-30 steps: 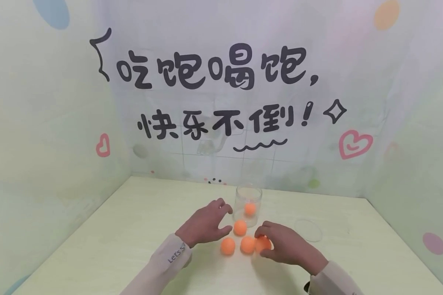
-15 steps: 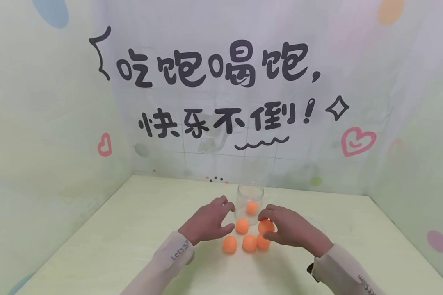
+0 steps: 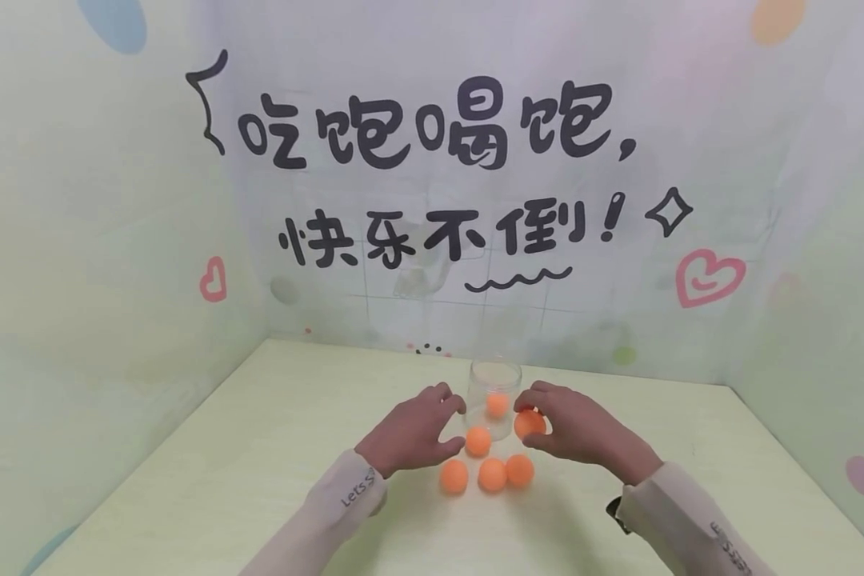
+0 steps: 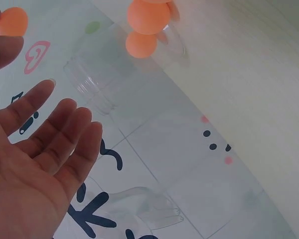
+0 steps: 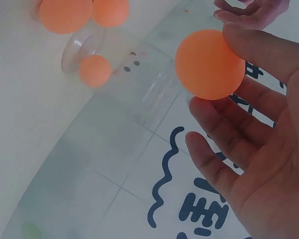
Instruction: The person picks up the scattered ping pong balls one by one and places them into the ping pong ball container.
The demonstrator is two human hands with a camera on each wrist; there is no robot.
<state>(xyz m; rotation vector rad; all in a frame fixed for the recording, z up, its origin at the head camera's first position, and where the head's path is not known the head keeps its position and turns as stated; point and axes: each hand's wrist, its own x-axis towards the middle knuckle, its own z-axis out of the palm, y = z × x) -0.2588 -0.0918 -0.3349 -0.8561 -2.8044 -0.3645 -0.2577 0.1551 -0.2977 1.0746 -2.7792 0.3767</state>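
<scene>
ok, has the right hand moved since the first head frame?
Yes. In the head view, the right hand, holding an orange ball, has moved up the picture against the clear jar, from mostly below its base to beside its lower part.

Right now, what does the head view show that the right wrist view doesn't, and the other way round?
Only the head view: two pale sleeves with dark lettering and two pink heart drawings.

Only the right wrist view: the palm side of the right hand.

Both: that hand pinching a round orange ball, a clear cylindrical jar with another orange ball seen through it, and the left hand.
</scene>
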